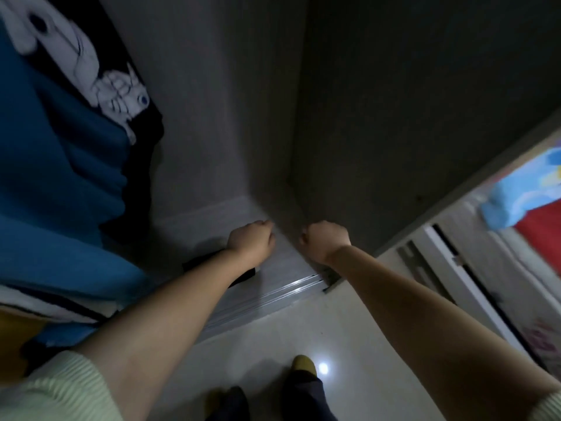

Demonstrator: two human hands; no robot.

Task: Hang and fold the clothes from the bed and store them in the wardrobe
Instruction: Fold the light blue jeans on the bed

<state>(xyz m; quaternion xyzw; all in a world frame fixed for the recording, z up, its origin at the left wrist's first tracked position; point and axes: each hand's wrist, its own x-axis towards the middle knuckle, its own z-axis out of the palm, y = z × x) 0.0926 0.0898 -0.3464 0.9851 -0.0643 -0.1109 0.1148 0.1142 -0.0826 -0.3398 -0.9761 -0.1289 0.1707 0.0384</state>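
I look down into the open wardrobe (212, 132), whose grey floor panel (282, 259) lies low in the middle. My left hand (252, 241) reaches down to that floor with its fingers curled under. A black cloth (243, 276) lies beneath its wrist, and the grip is hidden. My right hand (326, 241) hovers beside it at the dark divider panel (394, 117), fingers curled, with nothing visible in it. A blue garment (60, 165) and a black garment with a white print (100, 71) hang on the left.
A metal sliding-door track (273, 294) runs along the wardrobe's front edge. Pale glossy floor tiles (273, 344) lie below, with my feet at the bottom. At the right, the bed edge carries a light blue patterned cloth (522, 189) and a red cloth (543, 235).
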